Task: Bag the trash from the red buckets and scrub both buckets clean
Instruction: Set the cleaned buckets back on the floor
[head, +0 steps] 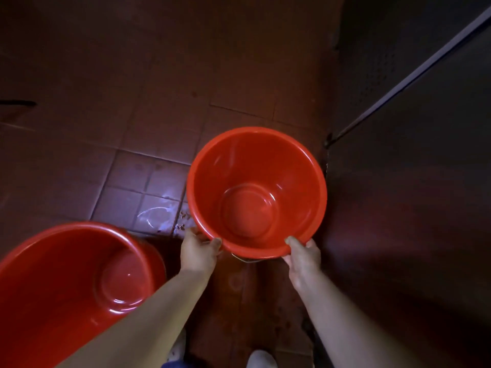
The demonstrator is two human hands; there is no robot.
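This looks like a dimly lit wash area or utility corner; whether it is in a home or a business cannot be told. The floor (148, 123) is laid in small square reddish-brown tiles with pale grout lines, and a wet patch (156, 211) glints on them. A dark metal panel (414, 208) with a perforated section (369, 70) stands at the right. A red bucket (256, 192) and a second red bucket (66, 282), both glossy plastic, suit such a place.
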